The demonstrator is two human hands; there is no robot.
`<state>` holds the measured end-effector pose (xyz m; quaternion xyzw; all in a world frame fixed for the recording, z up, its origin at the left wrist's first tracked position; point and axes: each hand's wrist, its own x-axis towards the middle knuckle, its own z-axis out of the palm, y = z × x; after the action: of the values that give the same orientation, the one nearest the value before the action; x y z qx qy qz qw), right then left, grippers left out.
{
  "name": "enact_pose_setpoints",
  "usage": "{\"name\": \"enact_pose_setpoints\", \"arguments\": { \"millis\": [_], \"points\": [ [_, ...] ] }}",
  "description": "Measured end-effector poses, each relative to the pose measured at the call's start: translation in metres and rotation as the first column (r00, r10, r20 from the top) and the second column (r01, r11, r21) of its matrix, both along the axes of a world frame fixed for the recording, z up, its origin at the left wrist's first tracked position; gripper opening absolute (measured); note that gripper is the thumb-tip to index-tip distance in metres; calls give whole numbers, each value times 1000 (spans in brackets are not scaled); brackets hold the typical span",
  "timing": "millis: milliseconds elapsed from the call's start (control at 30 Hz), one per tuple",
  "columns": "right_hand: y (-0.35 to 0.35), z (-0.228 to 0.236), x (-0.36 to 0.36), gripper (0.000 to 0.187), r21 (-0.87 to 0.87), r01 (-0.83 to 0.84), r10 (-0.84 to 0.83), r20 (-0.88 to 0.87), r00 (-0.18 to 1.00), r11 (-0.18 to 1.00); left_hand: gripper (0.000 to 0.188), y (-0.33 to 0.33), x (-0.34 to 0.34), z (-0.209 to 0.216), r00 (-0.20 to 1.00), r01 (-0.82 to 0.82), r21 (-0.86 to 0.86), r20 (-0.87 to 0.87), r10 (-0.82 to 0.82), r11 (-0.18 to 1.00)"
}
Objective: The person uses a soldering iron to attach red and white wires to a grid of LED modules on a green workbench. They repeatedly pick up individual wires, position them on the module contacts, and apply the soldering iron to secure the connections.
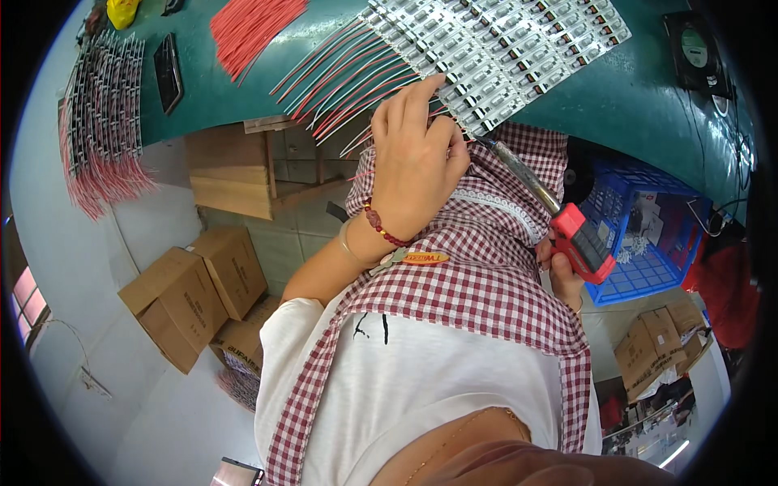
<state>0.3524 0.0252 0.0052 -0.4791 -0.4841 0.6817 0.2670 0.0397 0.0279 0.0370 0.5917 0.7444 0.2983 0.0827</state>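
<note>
My left hand (417, 150) is at the near edge of a panel of small silver circuit boards (502, 57), fingers curled, thumb and forefinger pinching a thin wire mostly hidden by the hand. Red and white wires (348, 81) fan out leftward from the panel's edge, several of them beside my fingers. My right hand (563, 275) is closed around the red and black handle of a soldering iron (579, 241). Its metal barrel points up and left, with the tip by the panel's near corner, close to my left fingertips; whether they touch cannot be told.
A bundle of red wires (255, 32) lies on the green table (186, 109). Left of it are a phone (168, 73) and wired boards (101, 113) hanging over the edge. A black device (695, 53) sits far right. Below are a blue crate (640, 275) and cardboard boxes (190, 300).
</note>
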Motion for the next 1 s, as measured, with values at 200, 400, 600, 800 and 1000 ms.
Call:
{"name": "enact_pose_setpoints", "arguments": {
  "millis": [200,400,600,800,1000],
  "points": [
    [7,-6,5,36,159,-146,125,137,983,976,12,1,2,2,1000,-2,-14,8,2,1000],
    [4,-12,13,39,270,-199,143,213,966,942,11,0,-1,-3,1000,-21,-21,18,21,1000],
    [9,-5,8,41,218,-198,171,136,976,956,11,0,-1,-2,1000,-24,-21,9,24,999],
    [6,0,-3,54,116,-1,9,-65,998,993,29,-2,-2,4,1000,-6,-88,24,8,996],
    [36,21,-32,62,179,105,-64,-220,973,978,57,15,5,2,973,83,-116,-203,-106,990]
  ]
}}
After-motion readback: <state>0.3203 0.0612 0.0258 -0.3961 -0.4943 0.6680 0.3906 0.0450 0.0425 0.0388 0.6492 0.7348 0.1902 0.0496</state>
